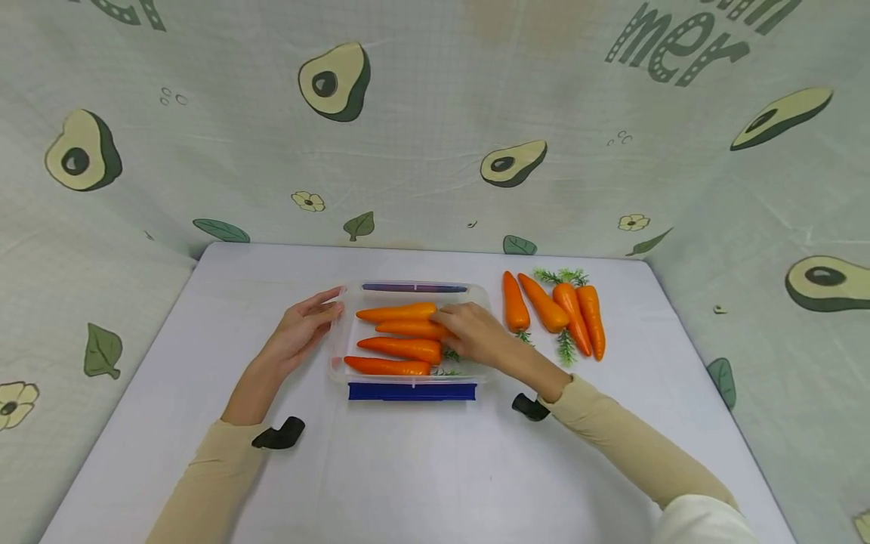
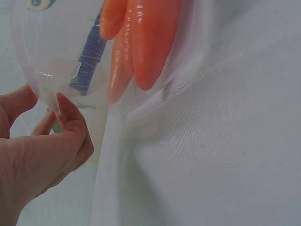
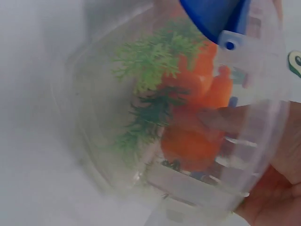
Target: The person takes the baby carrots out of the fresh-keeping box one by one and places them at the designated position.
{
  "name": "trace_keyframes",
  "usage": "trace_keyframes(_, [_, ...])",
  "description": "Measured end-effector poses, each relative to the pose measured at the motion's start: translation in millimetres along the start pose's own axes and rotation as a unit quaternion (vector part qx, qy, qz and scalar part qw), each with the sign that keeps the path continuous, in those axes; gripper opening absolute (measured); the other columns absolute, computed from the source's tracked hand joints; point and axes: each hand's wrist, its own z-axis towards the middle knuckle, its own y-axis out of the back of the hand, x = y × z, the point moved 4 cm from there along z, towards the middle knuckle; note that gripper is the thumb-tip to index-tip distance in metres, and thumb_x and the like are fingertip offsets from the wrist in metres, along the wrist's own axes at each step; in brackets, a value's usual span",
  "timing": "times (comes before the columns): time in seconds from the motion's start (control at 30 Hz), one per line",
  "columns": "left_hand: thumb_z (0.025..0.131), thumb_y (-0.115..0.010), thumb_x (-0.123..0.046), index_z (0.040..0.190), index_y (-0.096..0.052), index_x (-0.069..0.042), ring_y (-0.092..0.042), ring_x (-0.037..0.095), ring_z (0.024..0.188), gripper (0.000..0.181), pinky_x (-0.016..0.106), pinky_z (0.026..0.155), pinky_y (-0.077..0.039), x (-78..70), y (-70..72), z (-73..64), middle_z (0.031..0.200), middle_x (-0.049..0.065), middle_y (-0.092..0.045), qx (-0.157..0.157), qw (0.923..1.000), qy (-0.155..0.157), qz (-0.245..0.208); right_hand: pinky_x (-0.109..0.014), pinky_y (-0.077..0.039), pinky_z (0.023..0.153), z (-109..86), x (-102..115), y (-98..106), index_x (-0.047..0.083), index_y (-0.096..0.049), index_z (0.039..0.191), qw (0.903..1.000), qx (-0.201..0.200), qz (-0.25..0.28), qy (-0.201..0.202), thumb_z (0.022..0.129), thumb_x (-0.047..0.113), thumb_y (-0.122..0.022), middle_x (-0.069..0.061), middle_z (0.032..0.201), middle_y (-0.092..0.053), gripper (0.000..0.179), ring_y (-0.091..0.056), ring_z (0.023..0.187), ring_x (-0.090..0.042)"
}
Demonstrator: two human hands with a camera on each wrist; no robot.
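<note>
A clear plastic container (image 1: pixel 481 295) with blue latches lies on the table, several orange carrots (image 1: pixel 399 348) side by side in it, tips to the left. My left hand (image 1: pixel 297 336) pinches the container's left rim between thumb and fingers, as the left wrist view shows. Reaching over the right side, my right hand (image 1: pixel 476 332) is inside the container. Its fingers grip the thick end of a carrot (image 1: pixel 408 329) in the upper part of the row. Through the cloudy wall in the right wrist view, green carrot leaves (image 3: pixel 153 59) show beside the fingers.
To the right of the container lie several more carrots (image 1: pixel 514 302) with green tops on the white table (image 1: pixel 381 468). A fabric backdrop (image 1: pixel 421 113) printed with avocados rises behind the table and along its sides. Black straps (image 1: pixel 280 434) are at both wrists.
</note>
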Motion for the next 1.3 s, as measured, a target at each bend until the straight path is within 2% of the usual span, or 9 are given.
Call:
trace_keyframes(0.2, [0.103, -0.065, -0.029, 0.158, -0.043, -0.016, -0.047, 0.017, 0.124, 0.060, 0.036, 0.121, -0.031, -0.3, 0.0, -0.1, 0.142, 0.006, -0.047, 0.000, 1.0000, 0.007, 0.005, -0.038, -0.060, 0.087, -3.4, 4, 18, -0.001, -0.067, 0.130, 0.9994, -0.023, 0.011, -0.023, 0.093, 0.012, -0.077, -0.015, 0.121, -0.070, 0.040, -0.069, 0.101, -0.028])
trace_keyframes(0.53, [0.104, -0.064, -0.029, 0.159, -0.042, -0.019, -0.044, 0.021, 0.133, 0.060, 0.037, 0.122, -0.029, -0.1, -1.2, -0.8, 0.155, 0.011, -0.039, 0.000, 0.9999, 0.016, -0.001, -0.032, -0.061, 0.075, -15.9, 9, 46, -0.002, -0.065, 0.131, 0.9943, -0.099, 0.033, -0.023, 0.094, 0.018, -0.077, -0.015, 0.115, -0.070, 0.044, -0.067, 0.086, -0.022])
trace_keyframes(0.73, [0.103, -0.064, -0.031, 0.159, -0.041, -0.019, -0.046, 0.019, 0.129, 0.062, 0.037, 0.121, -0.030, -0.1, 0.4, -0.6, 0.148, 0.008, -0.044, 0.003, 0.9999, 0.011, 0.007, -0.028, -0.058, 0.071, -30.3, 8, 64, 0.000, -0.064, 0.134, 0.9899, -0.124, 0.044, -0.054, 0.094, 0.022, -0.078, -0.013, 0.119, -0.071, 0.047, -0.065, 0.085, -0.019])
trace_keyframes(0.83, [0.103, -0.064, -0.031, 0.159, -0.041, -0.019, -0.046, 0.019, 0.129, 0.062, 0.036, 0.121, -0.030, 0.4, 0.3, 0.1, 0.145, 0.006, -0.045, 0.004, 0.9999, 0.008, 0.009, -0.029, -0.057, 0.071, -38.5, 5, 71, -0.001, -0.064, 0.133, 0.9864, -0.135, 0.065, -0.068, 0.093, 0.019, -0.079, -0.012, 0.118, -0.071, 0.047, -0.064, 0.085, -0.019])
trace_keyframes(1.07, [0.103, -0.064, -0.031, 0.159, -0.041, -0.018, -0.046, 0.019, 0.129, 0.062, 0.036, 0.121, -0.030, 0.5, -0.3, -0.7, 0.149, 0.008, -0.043, 0.006, 0.9999, 0.008, 0.005, -0.040, -0.062, 0.078, -59.1, -3, 77, -0.004, -0.064, 0.132, 0.9778, -0.159, 0.097, -0.097, 0.093, 0.016, -0.079, -0.015, 0.114, -0.072, 0.046, -0.069, 0.092, -0.024])
trace_keyframes(1.3, [0.103, -0.065, -0.032, 0.159, -0.041, -0.018, -0.047, 0.017, 0.126, 0.063, 0.033, 0.120, -0.032, -1.5, 0.2, -1.5, 0.147, 0.007, -0.044, 0.009, 0.9999, 0.005, 0.003, -0.043, -0.063, 0.076, -82.8, -12, 74, -0.010, -0.064, 0.129, 0.9621, -0.191, 0.146, -0.128, 0.089, 0.006, -0.080, -0.018, 0.109, -0.071, 0.046, -0.069, 0.091, -0.027])
